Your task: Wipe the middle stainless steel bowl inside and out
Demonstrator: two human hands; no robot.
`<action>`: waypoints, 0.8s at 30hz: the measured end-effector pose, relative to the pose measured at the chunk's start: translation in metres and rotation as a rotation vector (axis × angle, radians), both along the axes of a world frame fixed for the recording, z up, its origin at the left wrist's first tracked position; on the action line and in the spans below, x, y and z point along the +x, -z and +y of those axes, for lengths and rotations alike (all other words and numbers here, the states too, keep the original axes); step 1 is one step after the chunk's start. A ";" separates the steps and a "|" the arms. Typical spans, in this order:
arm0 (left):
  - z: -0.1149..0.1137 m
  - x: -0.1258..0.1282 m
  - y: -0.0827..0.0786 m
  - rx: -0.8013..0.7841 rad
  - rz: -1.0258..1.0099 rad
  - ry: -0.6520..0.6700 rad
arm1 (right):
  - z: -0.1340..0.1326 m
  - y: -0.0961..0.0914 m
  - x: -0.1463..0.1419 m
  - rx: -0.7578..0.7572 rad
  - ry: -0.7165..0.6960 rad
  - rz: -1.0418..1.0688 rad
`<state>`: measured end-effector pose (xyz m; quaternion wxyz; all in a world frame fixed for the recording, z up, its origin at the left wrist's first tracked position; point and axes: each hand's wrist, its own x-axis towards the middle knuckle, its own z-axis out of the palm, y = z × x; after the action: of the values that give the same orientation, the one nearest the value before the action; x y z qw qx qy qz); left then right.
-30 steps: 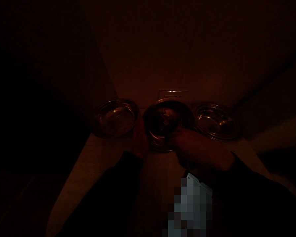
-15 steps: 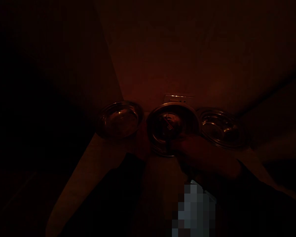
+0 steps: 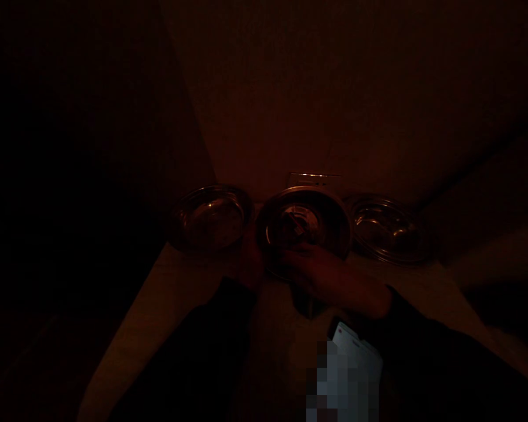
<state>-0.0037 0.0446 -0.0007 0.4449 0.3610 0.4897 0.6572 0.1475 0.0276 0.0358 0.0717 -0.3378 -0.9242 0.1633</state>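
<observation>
The scene is very dark. A round metal bowl (image 3: 345, 234) is in the middle, its inside turned partly towards me. Inside it lies a thin, stick-like thing (image 3: 295, 224), too dim to name. My left hand (image 3: 250, 264) is at the bowl's left rim and seems to grip it; its fingers are mostly lost in the dark. My right hand (image 3: 323, 275) reaches across the bowl's front rim, with its fingers curled over the inside. Whatever they pinch, if anything, is hidden.
Shallow metal dishes stand on the left (image 3: 215, 225) and right (image 3: 389, 231) of the pale table (image 3: 136, 328). A wall socket plate (image 3: 314, 177) is behind. A phone (image 3: 356, 351) with a blurred-out lit screen is nearest me. Below my right hand is a dark shape (image 3: 308, 303).
My right hand has moved left along the bowl's front, uncovering the dark shape below it. My left hand stays at the bowl's left side. The view has shifted slightly.
</observation>
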 end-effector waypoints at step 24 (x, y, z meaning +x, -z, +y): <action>-0.003 -0.005 -0.012 -0.093 0.009 0.139 | -0.001 -0.022 0.019 -0.012 0.002 -0.234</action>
<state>-0.0088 0.0416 0.0115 0.5036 0.3758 0.4955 0.5997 0.1663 0.0261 0.0575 -0.0385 -0.3559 -0.9249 0.1281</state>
